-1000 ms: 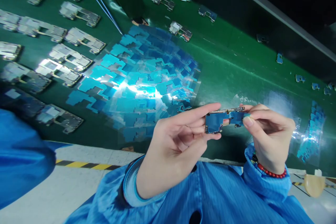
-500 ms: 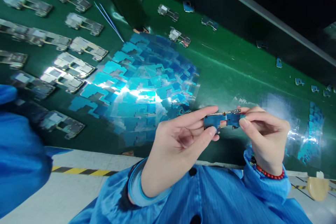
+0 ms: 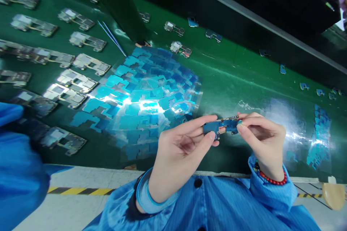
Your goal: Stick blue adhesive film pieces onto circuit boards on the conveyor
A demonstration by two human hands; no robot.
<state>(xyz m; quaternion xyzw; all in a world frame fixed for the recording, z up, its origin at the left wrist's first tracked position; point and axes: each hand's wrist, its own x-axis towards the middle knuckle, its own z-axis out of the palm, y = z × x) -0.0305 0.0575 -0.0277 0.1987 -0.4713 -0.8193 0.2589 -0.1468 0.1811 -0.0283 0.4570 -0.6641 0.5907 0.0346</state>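
Observation:
Between my two hands a small circuit board (image 3: 212, 126) with a blue face is held above the green bench mat. My left hand (image 3: 185, 148) pinches its left end between thumb and fingers. At the board's right end my right hand (image 3: 261, 133) has thumb and index finger closed on the edge. Left of my hands lies a sheet of blue die-cut film pieces (image 3: 143, 106), shiny with reflected light. A smaller strip of the same blue film (image 3: 318, 137) is off to the right.
Several circuit boards (image 3: 77, 79) lie in rows on the left of the green mat (image 3: 238, 68). Blue tweezers (image 3: 112, 38) rest near a dark post (image 3: 114, 3). More small boards (image 3: 177, 48) line the back. At far left is another person's blue sleeve (image 3: 20, 166).
Both hands and the board appear slightly further left, and the bench scene sits lower in view as the camera shifts. My hold on the board looks the same.

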